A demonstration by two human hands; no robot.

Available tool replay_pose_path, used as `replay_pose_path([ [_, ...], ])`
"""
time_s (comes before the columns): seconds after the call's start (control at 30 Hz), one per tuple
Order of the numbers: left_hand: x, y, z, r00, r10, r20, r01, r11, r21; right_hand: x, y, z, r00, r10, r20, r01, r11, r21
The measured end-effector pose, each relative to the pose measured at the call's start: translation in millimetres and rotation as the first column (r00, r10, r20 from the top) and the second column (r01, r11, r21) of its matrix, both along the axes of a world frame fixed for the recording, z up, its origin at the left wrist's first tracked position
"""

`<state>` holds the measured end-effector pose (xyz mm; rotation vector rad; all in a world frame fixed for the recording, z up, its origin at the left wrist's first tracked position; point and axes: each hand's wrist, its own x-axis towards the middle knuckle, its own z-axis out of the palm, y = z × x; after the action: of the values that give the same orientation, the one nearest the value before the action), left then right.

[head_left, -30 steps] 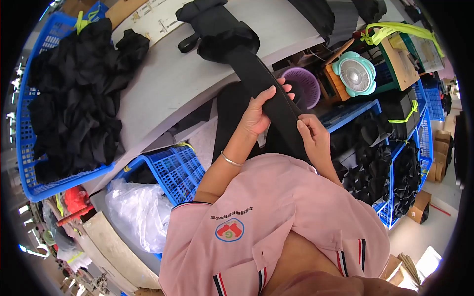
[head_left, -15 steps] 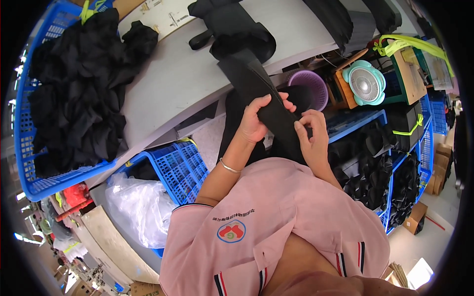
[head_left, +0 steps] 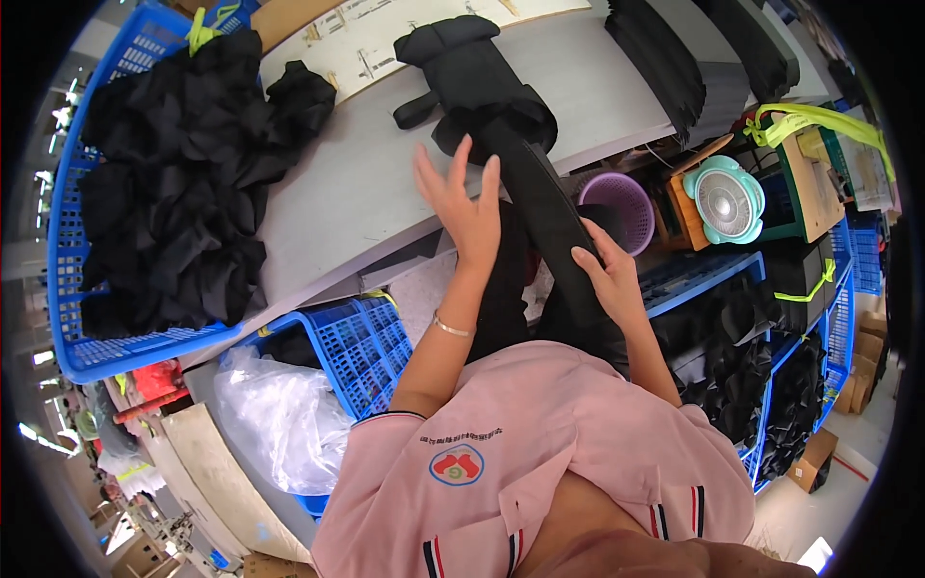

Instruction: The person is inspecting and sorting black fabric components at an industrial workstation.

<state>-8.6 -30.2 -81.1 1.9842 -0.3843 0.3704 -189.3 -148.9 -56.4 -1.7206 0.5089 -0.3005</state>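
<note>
A long black fabric strip (head_left: 541, 197) runs from the grey table (head_left: 356, 183) down toward my lap. My right hand (head_left: 605, 275) presses on its lower part, fingers curled over the edge. My left hand (head_left: 461, 197) is lifted off it, fingers spread, hovering at the table's front edge just left of the strip. The strip's upper end meets a bundle of black padded pieces (head_left: 472, 82) lying on the table.
A blue crate (head_left: 67, 289) heaped with black fabric stands at the left. A second blue crate (head_left: 361, 342) and a clear plastic bag (head_left: 275, 419) sit below the table. A purple basket (head_left: 621, 202), a small teal fan (head_left: 730, 200) and blue shelves of black goods are at the right.
My left hand has let go of the black strip and risen toward the table with fingers spread. My right hand has slid lower along the strip.
</note>
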Motion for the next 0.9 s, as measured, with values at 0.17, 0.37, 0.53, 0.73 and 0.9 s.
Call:
replay_pose_path([
  [0.17, 58.8, -9.1, -13.3, 0.989, -0.092, -0.116, 0.091, 0.996, -0.016, 18.2, 8.7, 11.8, 0.989, -0.072, -0.131, 0.025, 0.944, -0.329],
  [0.37, 24.1, -17.4, 23.8, 0.871, -0.478, 0.118, 0.484, 0.875, -0.03, 35.0, 7.5, 18.2, 0.998, -0.033, -0.05, -0.008, 0.751, -0.66],
  [0.53, -37.3, -13.0, 64.1, 0.597, -0.793, 0.118, 0.782, 0.609, 0.133, 68.2, -5.2, -17.9, 0.956, 0.004, 0.293, 0.245, 0.538, -0.806],
  [0.73, -63.4, 22.7, 73.7, 0.708, -0.696, 0.118, 0.705, 0.707, -0.063, 62.5, -20.4, -34.1, 0.963, -0.082, 0.257, 0.056, 0.993, 0.107],
  [0.9, -81.2, 30.3, 68.3, 0.828, -0.555, 0.079, 0.556, 0.831, 0.008, 57.4, -20.6, -1.0, 0.908, -0.342, 0.243, 0.033, 0.636, 0.771],
])
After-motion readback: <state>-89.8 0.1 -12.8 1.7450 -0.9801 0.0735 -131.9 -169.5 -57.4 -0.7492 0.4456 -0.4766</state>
